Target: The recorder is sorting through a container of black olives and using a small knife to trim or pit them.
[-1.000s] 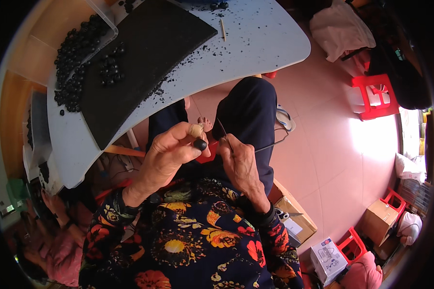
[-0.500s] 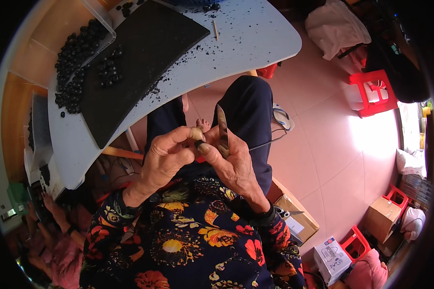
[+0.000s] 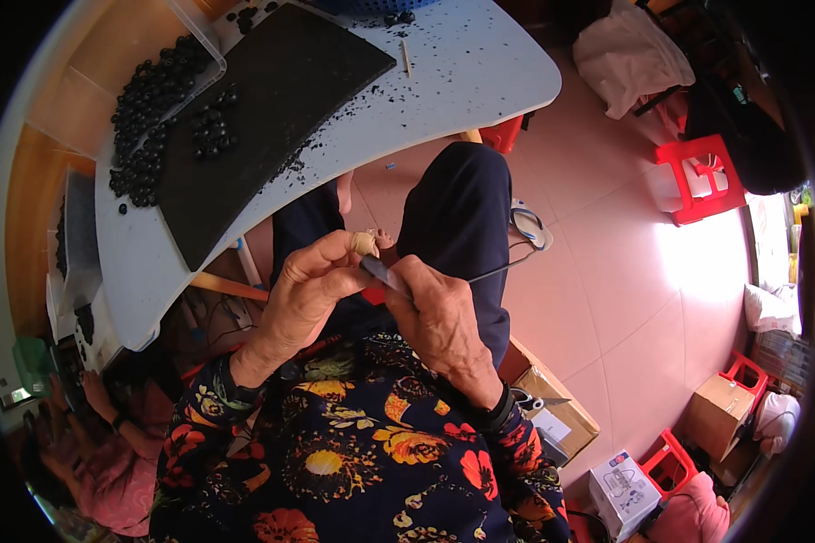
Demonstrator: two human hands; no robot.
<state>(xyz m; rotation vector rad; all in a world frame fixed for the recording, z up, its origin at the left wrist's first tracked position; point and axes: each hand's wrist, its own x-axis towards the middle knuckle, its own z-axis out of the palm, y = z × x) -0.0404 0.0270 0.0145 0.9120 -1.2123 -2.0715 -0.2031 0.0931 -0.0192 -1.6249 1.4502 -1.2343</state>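
My left hand (image 3: 303, 285) is closed in a pinch above my lap, with tan wrapping on its index fingertip. A small black piece showed in that pinch a moment earlier; now the blade and fingers mostly hide it. My right hand (image 3: 442, 317) is wrapped round a knife, its handle covered by my fingers. The short grey knife blade (image 3: 388, 276) points left and reaches my left fingertips. Beyond my hands, a pile of round black pieces (image 3: 145, 136) lies on the table, and a smaller cluster (image 3: 213, 127) rests on a dark board (image 3: 272, 100).
Black crumbs and a thin stick (image 3: 406, 59) lie on the pale table (image 3: 480, 81). A clear plastic bin (image 3: 86, 104) stands at its left. Scissors (image 3: 534, 400) lie in an open carton (image 3: 584, 425) by my right elbow. Another person's arm (image 3: 109, 398) shows at lower left.
My right hand has turned the knife from pointing up and away to lying across toward my left fingertips. My left hand stays pinched in nearly the same place.
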